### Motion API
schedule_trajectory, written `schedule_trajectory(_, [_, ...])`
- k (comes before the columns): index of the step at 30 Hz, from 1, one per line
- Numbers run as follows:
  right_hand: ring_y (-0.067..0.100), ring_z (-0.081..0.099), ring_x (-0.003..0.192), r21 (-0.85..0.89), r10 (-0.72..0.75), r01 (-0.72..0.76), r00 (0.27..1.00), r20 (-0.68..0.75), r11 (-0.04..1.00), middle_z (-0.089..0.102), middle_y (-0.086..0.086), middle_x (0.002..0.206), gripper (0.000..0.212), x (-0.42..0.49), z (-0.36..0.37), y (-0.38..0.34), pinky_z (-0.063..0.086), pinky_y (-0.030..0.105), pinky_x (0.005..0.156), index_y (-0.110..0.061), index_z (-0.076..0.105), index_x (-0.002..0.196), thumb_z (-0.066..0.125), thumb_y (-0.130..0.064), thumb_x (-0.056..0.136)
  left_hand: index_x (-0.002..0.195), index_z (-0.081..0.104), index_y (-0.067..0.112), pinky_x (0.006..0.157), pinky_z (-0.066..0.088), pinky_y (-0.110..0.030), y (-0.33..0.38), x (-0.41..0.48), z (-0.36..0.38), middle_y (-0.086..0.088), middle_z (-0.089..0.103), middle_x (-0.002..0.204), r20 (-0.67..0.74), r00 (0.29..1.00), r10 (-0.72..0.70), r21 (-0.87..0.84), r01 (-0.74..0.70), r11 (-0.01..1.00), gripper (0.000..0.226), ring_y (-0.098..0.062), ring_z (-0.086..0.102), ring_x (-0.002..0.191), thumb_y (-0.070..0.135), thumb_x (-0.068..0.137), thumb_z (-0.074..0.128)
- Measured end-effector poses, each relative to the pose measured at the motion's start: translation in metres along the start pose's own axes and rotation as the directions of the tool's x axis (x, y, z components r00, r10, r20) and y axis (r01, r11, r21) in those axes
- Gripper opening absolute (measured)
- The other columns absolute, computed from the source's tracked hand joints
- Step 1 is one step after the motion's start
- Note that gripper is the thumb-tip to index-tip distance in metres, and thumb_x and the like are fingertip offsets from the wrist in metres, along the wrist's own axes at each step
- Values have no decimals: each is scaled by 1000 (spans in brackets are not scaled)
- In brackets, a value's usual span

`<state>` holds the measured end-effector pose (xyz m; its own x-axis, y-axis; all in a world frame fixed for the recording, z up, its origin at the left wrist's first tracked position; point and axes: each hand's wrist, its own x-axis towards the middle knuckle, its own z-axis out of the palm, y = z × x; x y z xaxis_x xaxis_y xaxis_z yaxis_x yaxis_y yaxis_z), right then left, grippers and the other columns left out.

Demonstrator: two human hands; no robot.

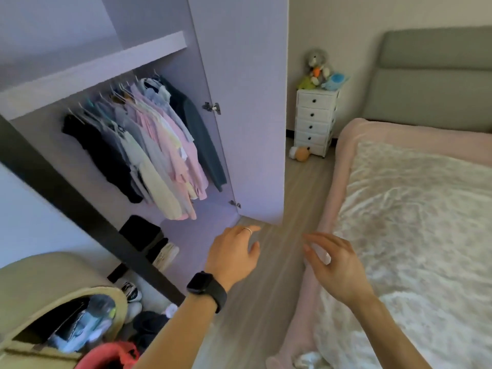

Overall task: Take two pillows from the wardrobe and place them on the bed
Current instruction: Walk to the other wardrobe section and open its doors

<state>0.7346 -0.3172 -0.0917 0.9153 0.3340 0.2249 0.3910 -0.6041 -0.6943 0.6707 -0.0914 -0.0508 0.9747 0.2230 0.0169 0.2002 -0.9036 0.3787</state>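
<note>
Head view looks down between an open wardrobe on the left and a bed on the right, with wood floor running between them. Both hands are out in front over the floor, empty. Left hand has its fingers loosely spread, a thin ring on one finger and a black watch on the wrist; it hangs just off the wardrobe's lower front corner. Right hand is open too, fingers slack and slightly curled, beside the bed's left edge. Inside the wardrobe, clothes hang under a shelf, with dark folded items on its bottom. No pillows can be made out, either in the wardrobe or on the bed, which carries a pink sheet and a white quilt. Past the wardrobe's door stands a white drawer unit with soft toys on top
</note>
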Motion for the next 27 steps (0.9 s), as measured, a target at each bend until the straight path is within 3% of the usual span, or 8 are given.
schedule_trajectory(4, [24, 61, 113, -28, 101, -105, 988, -118, 994, 70, -5, 119, 28, 61, -3, 9, 44, 29, 98, -27, 73, 115, 64, -37, 90, 140, 49, 29, 98, 45, -33, 7, 105, 2, 5, 55, 141, 39, 995, 92, -15, -92, 996, 43, -18, 51, 126, 33, 97, 48])
schedule_trajectory(8, [23, 55, 120, -52, 180, -194, 963, -202, 980, 67, -7, 124, 29, 114, -16, 16, 46, 34, 100, -29, 71, 120, 63, -38, 93, 138, 51, 30, 96, 46, -37, 23, 190, 5, 2, 57, 137, 57, 989, 138, -54, -135, 989, 41, -22, 52, 123, 34, 97, 48])
schedule_trajectory(12, [22, 52, 124, -82, 226, -255, 937, -268, 963, 66, -8, 127, 30, 169, -27, 39, 45, 36, 102, -28, 69, 123, 63, -33, 94, 134, 54, 29, 90, 50, -41, 37, 272, 19, -1, 59, 131, 98, 981, 169, -121, -157, 980, 38, -24, 63, 107, 32, 96, 50])
schedule_trajectory(17, [23, 51, 127, -88, 307, -345, 907, -289, 935, 66, -9, 128, 31, 240, -29, 83, 43, 33, 99, -30, 67, 125, 61, -35, 95, 134, 54, 30, 90, 47, -35, 55, 364, 43, 3, 57, 137, 111, 970, 218, -155, -200, 967, 38, -20, 53, 125, 34, 96, 51])
schedule_trajectory(27, [24, 50, 129, -86, 419, -462, 857, -298, 883, 64, -8, 132, 34, 434, -48, 185, 46, 38, 102, -31, 66, 127, 56, -40, 95, 136, 52, 30, 85, 49, -30, 110, 578, 60, 6, 56, 137, 142, 914, 380, -148, -360, 921, 38, -17, 55, 120, 35, 98, 50])
